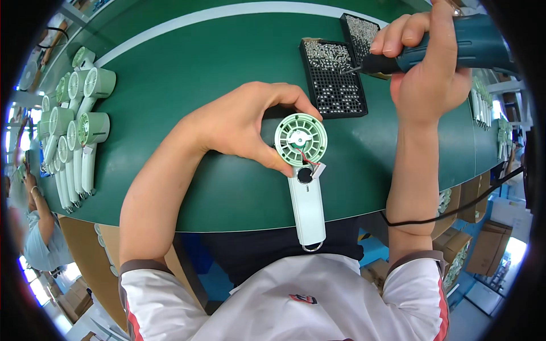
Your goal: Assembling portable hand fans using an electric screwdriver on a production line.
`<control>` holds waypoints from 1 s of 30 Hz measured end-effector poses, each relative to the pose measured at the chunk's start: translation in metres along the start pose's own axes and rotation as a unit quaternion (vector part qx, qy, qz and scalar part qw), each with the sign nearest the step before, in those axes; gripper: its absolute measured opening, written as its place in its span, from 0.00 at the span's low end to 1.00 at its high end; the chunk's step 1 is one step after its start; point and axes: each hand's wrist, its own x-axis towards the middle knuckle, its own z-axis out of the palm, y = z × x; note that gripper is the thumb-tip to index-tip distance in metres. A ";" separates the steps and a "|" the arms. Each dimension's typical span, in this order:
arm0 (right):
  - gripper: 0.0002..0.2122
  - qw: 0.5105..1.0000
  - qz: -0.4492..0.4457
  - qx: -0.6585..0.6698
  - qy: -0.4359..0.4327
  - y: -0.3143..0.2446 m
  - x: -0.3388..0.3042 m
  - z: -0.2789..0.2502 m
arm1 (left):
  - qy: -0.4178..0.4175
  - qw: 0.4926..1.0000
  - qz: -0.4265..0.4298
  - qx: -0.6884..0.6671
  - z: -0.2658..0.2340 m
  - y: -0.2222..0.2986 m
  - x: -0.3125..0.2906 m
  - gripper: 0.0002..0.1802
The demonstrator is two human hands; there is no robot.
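Note:
My left hand (256, 122) is closed around the round head of a pale green handheld fan (309, 210). The fan's slotted housing faces up, with thin wires and a small white connector (319, 170) showing where head meets handle. Its handle reaches past the table's near edge and ends in a metal loop. My right hand (426, 74) grips a dark teal electric screwdriver (483, 42) at the upper right. The screwdriver's thin bit points left, over a black screw tray (335, 79) that holds many small silver screws. Whether a screw sits on the tip is too small to tell.
A second black screw tray (364, 34) stands behind the first. Several pale green fans (94, 128) are grouped on the left of the green table (187, 68). A black cable (455, 213) crosses by my right forearm. Boxes stand below right; another person (45, 227) is at far left.

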 end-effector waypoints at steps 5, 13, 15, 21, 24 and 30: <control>0.10 0.998 0.051 0.002 0.023 0.009 -0.006 0.003 | -0.002 1.000 0.002 0.004 -0.003 -0.001 -0.003 0.40; 0.09 0.994 0.078 0.045 -0.056 0.027 -0.017 -0.002 | -0.003 1.000 -0.011 0.019 -0.003 0.003 0.001 0.41; 0.09 0.995 0.068 0.028 -0.066 0.034 -0.016 -0.002 | -0.001 1.000 -0.017 0.021 -0.003 0.005 0.000 0.41; 0.09 0.994 0.071 0.035 -0.073 0.039 -0.018 -0.001 | 0.012 1.000 -0.007 0.022 -0.001 0.003 -0.001 0.38; 0.09 0.994 0.068 0.033 -0.080 0.043 -0.017 -0.002 | 0.019 1.000 0.006 0.021 -0.001 0.001 -0.001 0.37; 0.09 0.993 0.064 0.034 -0.098 0.047 -0.017 -0.002 | 0.017 1.000 0.004 0.017 -0.001 0.003 -0.001 0.37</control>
